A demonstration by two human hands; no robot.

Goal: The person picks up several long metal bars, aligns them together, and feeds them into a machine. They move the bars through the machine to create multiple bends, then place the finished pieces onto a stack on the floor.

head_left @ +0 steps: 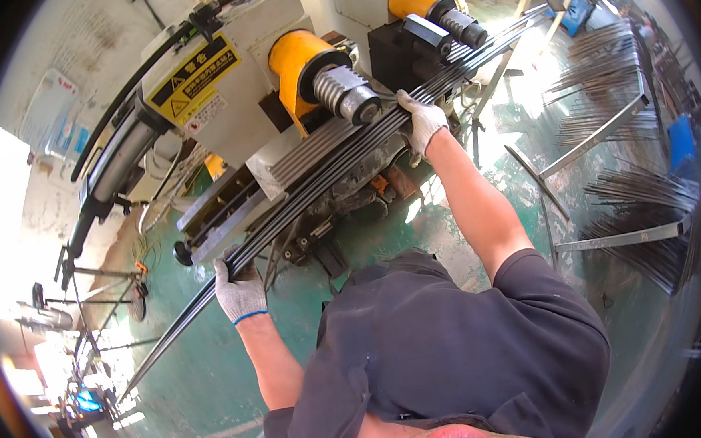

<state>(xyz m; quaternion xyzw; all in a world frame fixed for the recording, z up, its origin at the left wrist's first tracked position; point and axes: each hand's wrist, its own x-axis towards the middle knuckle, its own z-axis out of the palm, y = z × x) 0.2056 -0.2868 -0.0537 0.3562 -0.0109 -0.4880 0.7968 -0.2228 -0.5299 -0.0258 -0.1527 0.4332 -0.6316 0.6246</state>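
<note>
A bundle of long dark steel rods (pixel 327 168) lies across the bed of a grey machine (pixel 222 90), under two yellow cylinders with threaded grey heads (pixel 321 72). My left hand (pixel 239 290), in a white knit glove with a blue cuff, grips the rods at the lower left. In a matching glove, my right hand (pixel 422 122) holds the same bundle further up, close to the second yellow cylinder (pixel 434 5). The rods stick out far past both hands.
Metal racks (pixel 617 122) full of thin rods stand at the right. The floor (pixel 207 372) is green and worn. A yellow warning label (pixel 189 76) sits on the machine's housing, with black hoses (pixel 130 92) running beside it. Stands and bright windows are at the left.
</note>
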